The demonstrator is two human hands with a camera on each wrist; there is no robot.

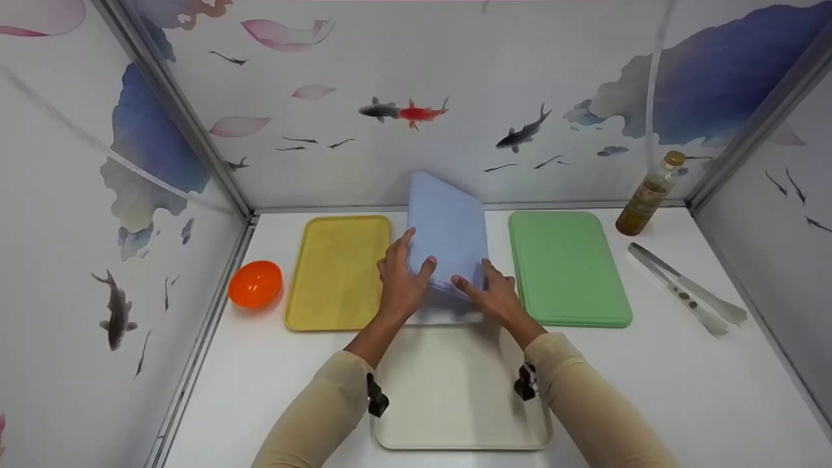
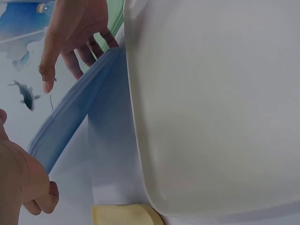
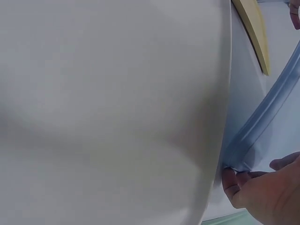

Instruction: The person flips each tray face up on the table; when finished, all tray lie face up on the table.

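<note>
Along the left edge of the worktop (image 1: 702, 396) there's a bowl (image 1: 255, 285), apparently set off there to leave the middle to the trays. Beside it the yellow tray (image 1: 338, 273) lies flat, its short end toward the far edge.

Next comes the left hand (image 1: 401, 276), grasping the left side of the blue tray (image 1: 448, 227), thumb over its face. That tray is raised and tilted, far end high against the backdrop of the wall (image 1: 312, 175); I can't tell whether it touches. Nearer me, the white tray (image 1: 465, 390) lies flat at mid-worktop, below the forearms. The right hand (image 1: 497, 292) pinches the blue tray's near right corner; gripping both sides probably shares the weight and steadies the slant.

Further right, the green tray (image 1: 569, 270) lies flat near the far edge. The bottle (image 1: 645, 201) stands toward the far right corner, presumably out of elbow range, with the tongs (image 1: 682, 296) lying near the right edge.
</note>
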